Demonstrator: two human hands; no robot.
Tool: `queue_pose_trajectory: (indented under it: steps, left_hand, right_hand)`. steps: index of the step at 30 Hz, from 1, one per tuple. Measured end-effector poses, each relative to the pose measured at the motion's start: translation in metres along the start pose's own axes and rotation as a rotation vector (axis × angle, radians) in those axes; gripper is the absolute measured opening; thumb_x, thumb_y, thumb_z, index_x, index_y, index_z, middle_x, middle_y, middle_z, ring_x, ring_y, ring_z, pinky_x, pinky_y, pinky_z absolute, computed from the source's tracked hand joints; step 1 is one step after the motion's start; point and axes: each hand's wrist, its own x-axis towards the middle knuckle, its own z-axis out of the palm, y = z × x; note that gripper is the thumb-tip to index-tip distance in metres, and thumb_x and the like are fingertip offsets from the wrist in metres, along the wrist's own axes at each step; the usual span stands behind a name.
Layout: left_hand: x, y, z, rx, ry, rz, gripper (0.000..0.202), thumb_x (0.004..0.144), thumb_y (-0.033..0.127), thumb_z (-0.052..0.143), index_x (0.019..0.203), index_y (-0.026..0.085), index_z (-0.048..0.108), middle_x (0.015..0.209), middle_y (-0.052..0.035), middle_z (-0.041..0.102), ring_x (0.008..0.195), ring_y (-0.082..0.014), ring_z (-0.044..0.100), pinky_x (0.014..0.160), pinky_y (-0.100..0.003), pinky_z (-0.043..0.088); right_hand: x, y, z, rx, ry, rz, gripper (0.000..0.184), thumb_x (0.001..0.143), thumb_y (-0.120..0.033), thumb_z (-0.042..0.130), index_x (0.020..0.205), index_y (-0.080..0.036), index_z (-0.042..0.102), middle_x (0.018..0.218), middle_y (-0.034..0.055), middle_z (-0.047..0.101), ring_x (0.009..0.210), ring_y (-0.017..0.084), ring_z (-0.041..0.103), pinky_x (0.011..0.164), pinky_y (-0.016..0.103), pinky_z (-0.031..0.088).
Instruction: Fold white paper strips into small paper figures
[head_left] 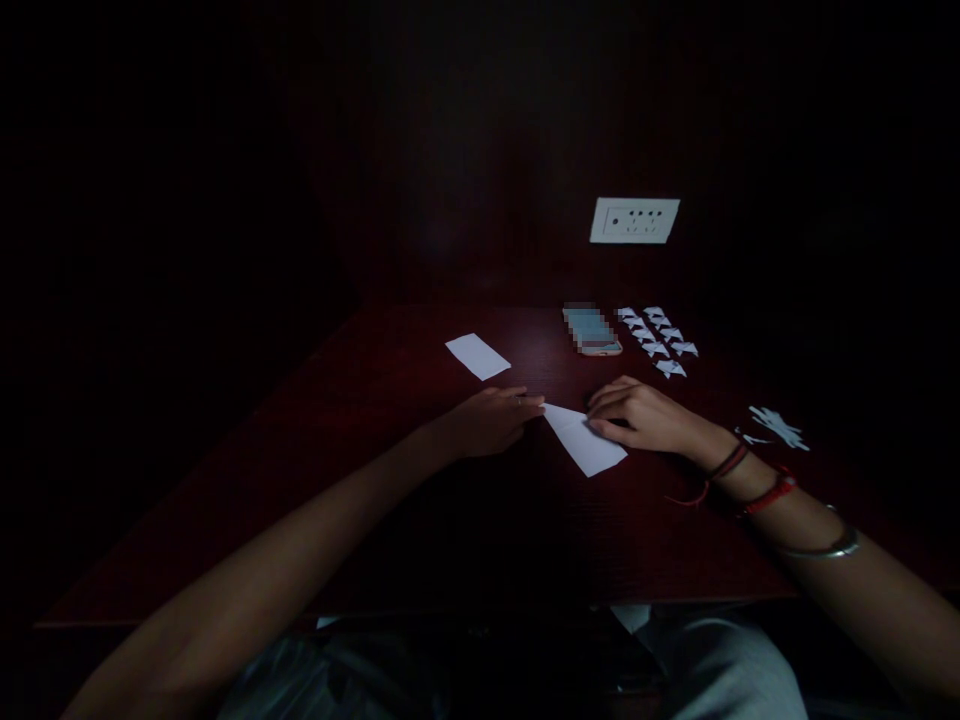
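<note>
A white paper strip (pixel 589 445) lies at an angle on the dark red table (pixel 420 540). My left hand (pixel 491 420) rests curled at the strip's upper left tip, fingertips pressing that corner. My right hand (pixel 645 415) lies over the strip's right edge, fingers bent and pressing down on the paper. Threads and a metal bangle ring my right wrist.
A second white paper strip (pixel 478 356) lies farther back on the left. A phone (pixel 592 331) sits behind my right hand, with several small folded paper pieces (pixel 658 340) beside it. Paper scraps (pixel 778 428) lie at right. A wall socket (pixel 634 220) is behind. The room is dark.
</note>
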Motion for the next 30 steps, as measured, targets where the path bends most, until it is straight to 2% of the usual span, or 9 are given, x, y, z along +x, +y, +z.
queue_pose_trajectory:
  steps: [4, 8, 10, 13, 18, 22, 25, 28, 30]
  left_hand:
    - [0.010, 0.008, 0.007, -0.050, 0.134, -0.060, 0.024, 0.085, 0.022, 0.032, 0.102, 0.018, 0.050, 0.107, -0.0047, 0.050, 0.098, -0.0154, 0.046, 0.084, -0.031, 0.035]
    - [0.020, 0.018, 0.010, -0.077, 0.182, -0.083, 0.025, 0.086, 0.026, 0.030, 0.088, 0.017, 0.053, 0.095, -0.0043, 0.052, 0.088, -0.0142, 0.048, 0.079, -0.029, 0.036]
    - [0.022, 0.021, 0.009, -0.084, 0.179, -0.075, 0.024, 0.086, 0.026, 0.031, 0.088, 0.017, 0.053, 0.094, -0.0036, 0.052, 0.088, -0.0143, 0.047, 0.078, -0.029, 0.035]
    - [0.023, 0.021, 0.008, -0.101, 0.173, -0.075, 0.023, 0.086, 0.026, 0.033, 0.091, 0.019, 0.053, 0.093, -0.0024, 0.052, 0.089, -0.0144, 0.047, 0.079, -0.029, 0.035]
    - [0.024, 0.018, 0.012, -0.147, 0.187, -0.127, 0.024, 0.083, 0.030, 0.040, 0.102, 0.020, 0.049, 0.095, -0.0026, 0.051, 0.089, -0.0150, 0.047, 0.078, -0.030, 0.035]
    - [0.027, 0.021, 0.014, -0.212, 0.201, -0.188, 0.018, 0.079, 0.033, 0.046, 0.090, 0.021, 0.054, 0.088, -0.0006, 0.051, 0.086, -0.0151, 0.047, 0.079, -0.033, 0.034]
    - [0.028, 0.026, 0.012, -0.250, 0.313, -0.227, 0.012, 0.080, 0.027, 0.045, 0.079, 0.020, 0.055, 0.087, 0.0001, 0.050, 0.087, -0.0143, 0.046, 0.081, -0.033, 0.034]
    - [0.029, 0.029, 0.010, -0.250, 0.460, -0.258, 0.011, 0.079, 0.023, 0.045, 0.077, 0.019, 0.055, 0.090, -0.0009, 0.049, 0.089, -0.0144, 0.045, 0.082, -0.032, 0.034]
    - [0.029, 0.031, 0.010, -0.228, 0.510, -0.244, 0.009, 0.078, 0.023, 0.046, 0.077, 0.018, 0.054, 0.094, -0.0020, 0.048, 0.092, -0.0152, 0.044, 0.083, -0.033, 0.034]
  right_hand:
    - [0.003, 0.007, 0.001, 0.003, 0.046, 0.090, 0.030, 0.083, -0.029, 0.037, 0.073, -0.014, 0.062, 0.072, 0.0047, 0.060, 0.071, 0.014, 0.053, 0.070, 0.030, 0.037]
    - [0.008, 0.010, 0.010, 0.060, 0.096, 0.156, 0.022, 0.080, -0.029, 0.043, 0.085, -0.016, 0.059, 0.081, 0.0055, 0.058, 0.077, 0.015, 0.051, 0.070, 0.028, 0.038]
    - [0.009, 0.009, 0.017, 0.086, 0.091, 0.189, 0.020, 0.077, -0.031, 0.048, 0.087, -0.016, 0.058, 0.085, 0.0059, 0.055, 0.080, 0.016, 0.050, 0.070, 0.028, 0.037]
    - [0.012, 0.007, 0.025, 0.131, 0.076, 0.247, 0.017, 0.076, -0.030, 0.050, 0.082, -0.016, 0.056, 0.082, 0.0054, 0.053, 0.079, 0.015, 0.049, 0.067, 0.027, 0.037]
    - [0.017, 0.001, 0.027, 0.163, 0.044, 0.319, 0.014, 0.078, -0.027, 0.048, 0.075, -0.015, 0.054, 0.080, 0.0052, 0.053, 0.076, 0.015, 0.048, 0.067, 0.027, 0.035]
    - [0.020, -0.006, 0.021, 0.129, 0.062, 0.299, 0.014, 0.079, -0.026, 0.046, 0.073, -0.016, 0.053, 0.077, 0.0044, 0.053, 0.078, 0.015, 0.046, 0.068, 0.028, 0.032]
    - [0.019, -0.012, 0.014, 0.091, 0.132, 0.274, 0.014, 0.079, -0.027, 0.045, 0.074, -0.016, 0.051, 0.077, 0.0040, 0.053, 0.078, 0.016, 0.045, 0.069, 0.029, 0.030]
    - [0.017, -0.018, 0.009, 0.068, 0.213, 0.251, 0.013, 0.080, -0.026, 0.043, 0.078, -0.018, 0.052, 0.080, 0.0035, 0.053, 0.079, 0.016, 0.044, 0.071, 0.029, 0.028]
    - [0.017, -0.021, 0.008, 0.054, 0.250, 0.226, 0.013, 0.080, -0.025, 0.043, 0.080, -0.019, 0.054, 0.082, 0.0033, 0.053, 0.081, 0.016, 0.044, 0.073, 0.030, 0.027]
